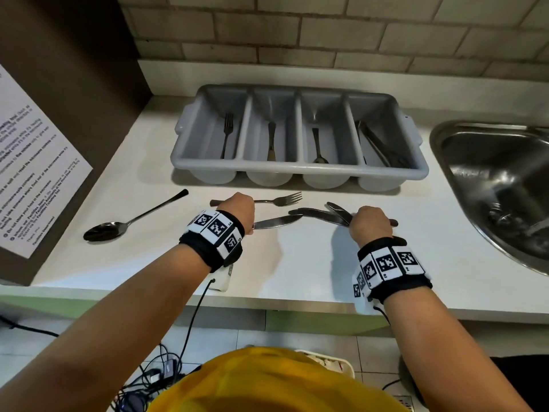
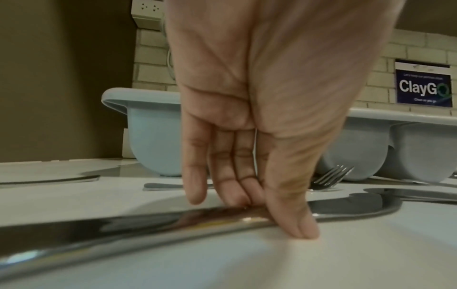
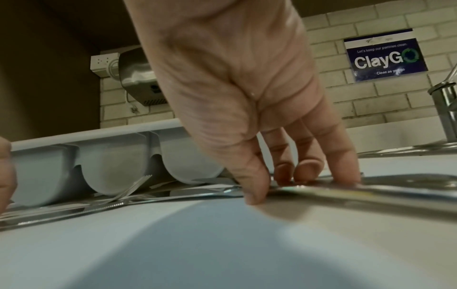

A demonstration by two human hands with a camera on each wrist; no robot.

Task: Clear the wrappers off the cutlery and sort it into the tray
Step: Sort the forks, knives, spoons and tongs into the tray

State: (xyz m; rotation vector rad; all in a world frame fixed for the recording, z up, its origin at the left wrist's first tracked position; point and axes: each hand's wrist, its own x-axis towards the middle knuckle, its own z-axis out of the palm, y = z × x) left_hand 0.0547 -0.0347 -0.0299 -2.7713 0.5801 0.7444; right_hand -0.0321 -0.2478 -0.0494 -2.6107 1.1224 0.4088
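My left hand (image 1: 238,210) reaches down to the counter and pinches the handle of a table knife (image 1: 277,222) between thumb and fingers (image 2: 290,221); the knife (image 2: 148,224) lies flat. Just behind it lies a fork (image 1: 277,200), untouched. My right hand (image 1: 370,223) pinches the handle of one knife (image 3: 371,192) in a small pile of overlapping knives (image 1: 322,215). A spoon (image 1: 118,226) lies at the left. The grey four-compartment tray (image 1: 297,169) holds a fork, a knife, a spoon and long utensils, each kind in its own compartment. No wrapper shows.
A steel sink (image 1: 499,179) is set into the counter at the right, with a tap (image 3: 445,109). A brown cabinet side with a printed notice (image 1: 35,162) bounds the left. The counter's front edge (image 1: 267,301) runs below my wrists. A brick wall stands behind the tray.
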